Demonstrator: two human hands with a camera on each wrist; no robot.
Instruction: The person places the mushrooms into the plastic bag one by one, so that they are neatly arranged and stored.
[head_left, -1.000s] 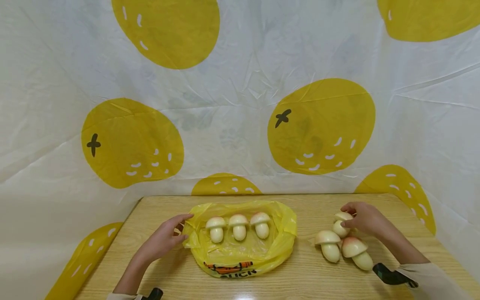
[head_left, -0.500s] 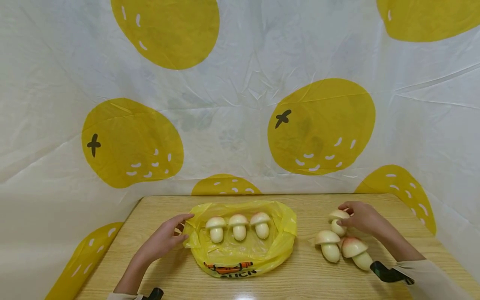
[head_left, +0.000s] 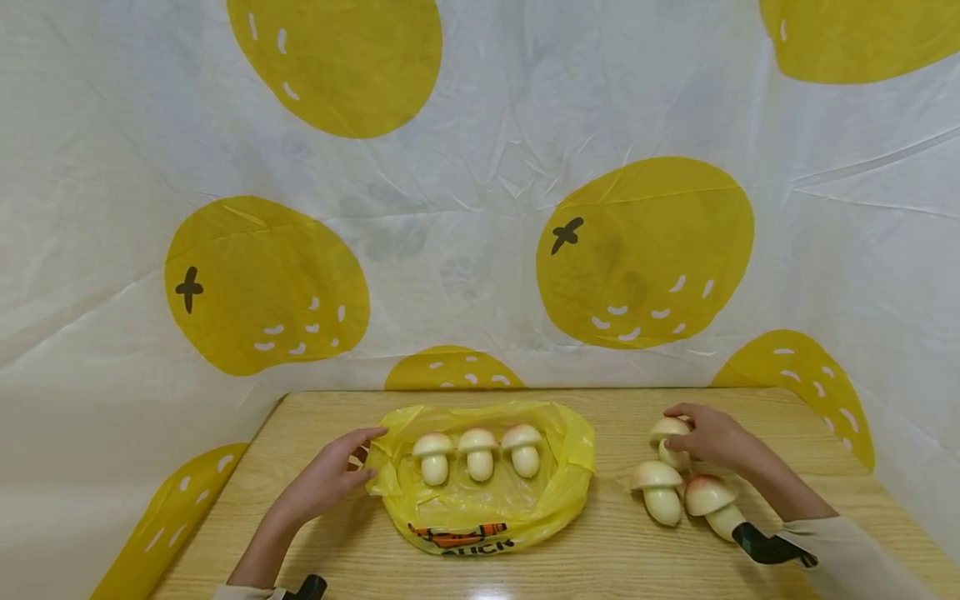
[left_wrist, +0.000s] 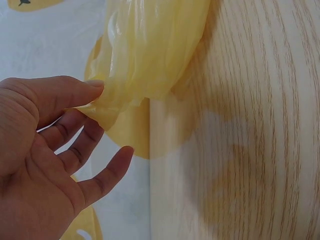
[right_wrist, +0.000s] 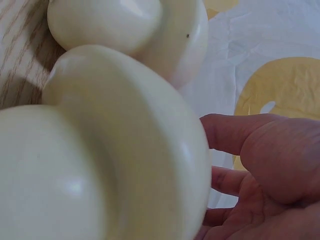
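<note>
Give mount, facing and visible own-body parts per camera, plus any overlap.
Head: on the head, facing forward and down at the yellow bag, mushrooms and table; left hand, right hand and forearms show.
Left wrist: on that wrist, facing the fingers pinching the bag's edge; only that hand shows.
Right wrist: on that wrist, facing two mushrooms; that hand shows, partly hidden.
Shared by head and left wrist: the bag.
</note>
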